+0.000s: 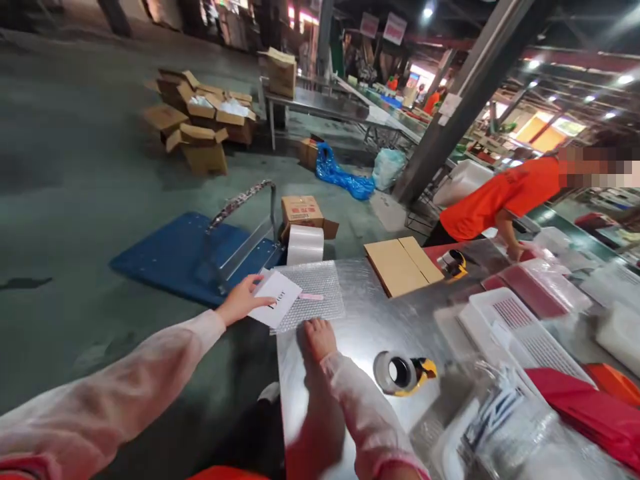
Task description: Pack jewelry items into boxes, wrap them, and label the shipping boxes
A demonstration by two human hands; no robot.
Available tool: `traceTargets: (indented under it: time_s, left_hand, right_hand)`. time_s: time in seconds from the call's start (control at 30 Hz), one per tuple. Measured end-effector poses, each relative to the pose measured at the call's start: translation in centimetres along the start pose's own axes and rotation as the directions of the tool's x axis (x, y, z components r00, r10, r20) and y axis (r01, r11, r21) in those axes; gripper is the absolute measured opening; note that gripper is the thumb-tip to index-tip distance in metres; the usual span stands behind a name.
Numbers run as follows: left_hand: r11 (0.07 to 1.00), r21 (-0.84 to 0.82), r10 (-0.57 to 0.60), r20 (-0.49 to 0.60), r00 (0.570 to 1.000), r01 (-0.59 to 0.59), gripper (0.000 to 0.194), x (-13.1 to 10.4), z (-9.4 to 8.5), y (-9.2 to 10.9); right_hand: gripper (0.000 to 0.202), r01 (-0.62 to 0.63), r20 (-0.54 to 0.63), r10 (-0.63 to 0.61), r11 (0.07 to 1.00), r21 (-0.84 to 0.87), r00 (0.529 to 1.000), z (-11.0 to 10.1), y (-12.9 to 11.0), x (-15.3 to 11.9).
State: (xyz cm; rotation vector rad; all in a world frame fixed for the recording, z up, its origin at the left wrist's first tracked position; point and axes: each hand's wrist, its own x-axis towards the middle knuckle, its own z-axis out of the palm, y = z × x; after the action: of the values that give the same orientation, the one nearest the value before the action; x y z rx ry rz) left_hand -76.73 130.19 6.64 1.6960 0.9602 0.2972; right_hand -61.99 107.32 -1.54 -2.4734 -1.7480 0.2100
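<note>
My left hand (244, 298) grips a flat white box (283, 303) with dark "Dior" lettering, fingers behind it and thumb on its face. The box is held over the left edge of a sheet of bubble wrap (325, 277), which lies on the metal table (360, 333). On the wrap, just right of the box, is a narrow pink strip (313, 297). My right hand (320, 339) rests at the near edge of the wrap, its fingers laid down on it and nothing visible in them. Past the table's far edge stands a white roll (305, 245).
A tape dispenser (400, 373) lies right of my right arm, another (451, 263) farther back beside flat cardboard (403, 265). White baskets (520, 333) and plastic-wrapped goods crowd the right. A blue platform cart (175, 257) stands left. A co-worker in orange (505, 197) leans over the right side.
</note>
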Motion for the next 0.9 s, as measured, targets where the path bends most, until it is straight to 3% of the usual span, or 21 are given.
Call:
traceTargets:
  time_s: [0.1,0.2,0.3,0.4,0.5,0.63,0.77,0.8,0.9]
  left_hand:
    - [0.994,0.067,0.09,0.02,0.996,-0.091,0.087,4.7,-1.0,-0.7]
    - [0.971,0.155,0.146,0.212,0.966,-0.18,0.083,9.6,1.7,1.0]
    - [0.953,0.196,0.129,0.424,0.897,-0.23,0.07,13.0,6.4,2.6]
    - [0.944,0.225,0.085,0.54,0.838,-0.241,0.048,12.4,10.9,2.2]
    - [0.878,0.345,0.072,0.59,0.804,-0.332,0.05,6.9,14.2,-0.1]
    - [0.704,0.46,0.132,0.663,0.737,-0.541,0.063,-5.1,16.8,-3.4]
    - [0.652,0.474,0.203,0.643,0.739,-0.592,0.082,-16.2,18.0,-4.9]
    - [0.631,0.452,0.235,0.663,0.71,-0.631,0.074,-18.5,18.4,-5.1]
    - [0.538,0.312,0.264,0.82,0.508,-0.783,0.035,-23.8,20.6,-5.8]
  right_hand:
    - [0.017,-0.001,0.047,0.002,1.0,-0.016,0.999,1.0,1.1,5.6]
    - [0.017,-0.025,0.081,0.028,0.999,-0.034,0.996,2.0,2.1,7.1]
    - [0.016,-0.046,0.107,0.05,0.998,-0.036,0.993,2.9,2.5,5.1]
    - [0.021,-0.056,0.142,0.057,0.998,-0.01,0.988,3.9,1.8,0.0]
    - [0.03,-0.055,0.095,0.047,0.995,0.085,0.994,5.3,0.2,-8.3]
    - [0.029,-0.125,0.072,0.113,0.973,0.193,0.991,7.1,-3.3,-21.2]
    - [0.022,-0.148,0.076,0.132,0.954,0.259,0.988,8.1,-6.1,-30.4]
    - [0.025,-0.129,0.051,0.12,0.95,0.283,0.991,8.4,-6.4,-31.8]
    - [0.026,-0.023,-0.1,0.063,0.933,0.358,0.993,9.2,-6.1,-34.1]
